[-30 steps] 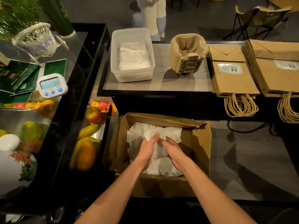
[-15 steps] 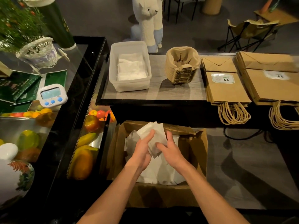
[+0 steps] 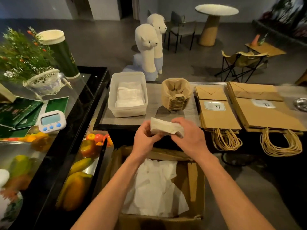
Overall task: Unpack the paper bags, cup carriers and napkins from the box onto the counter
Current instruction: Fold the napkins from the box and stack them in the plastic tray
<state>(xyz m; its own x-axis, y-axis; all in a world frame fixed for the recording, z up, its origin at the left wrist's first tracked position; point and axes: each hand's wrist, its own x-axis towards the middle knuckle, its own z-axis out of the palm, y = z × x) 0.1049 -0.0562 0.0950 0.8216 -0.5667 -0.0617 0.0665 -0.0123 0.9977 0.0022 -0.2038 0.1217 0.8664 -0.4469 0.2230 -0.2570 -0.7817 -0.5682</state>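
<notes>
Napkins [image 3: 164,127] have risen from the box [image 3: 196,180] to the counter's [image 3: 166,113] front edge, left hand [image 3: 144,140] and right hand [image 3: 191,138] gripping their ends. Ahead-left lies the tub [image 3: 113,103], nearer the left.

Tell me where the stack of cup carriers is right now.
Head view: the stack of cup carriers stands on the counter, mid-frame, between the plastic tub on its left and a pile of paper bags on its right.
</notes>
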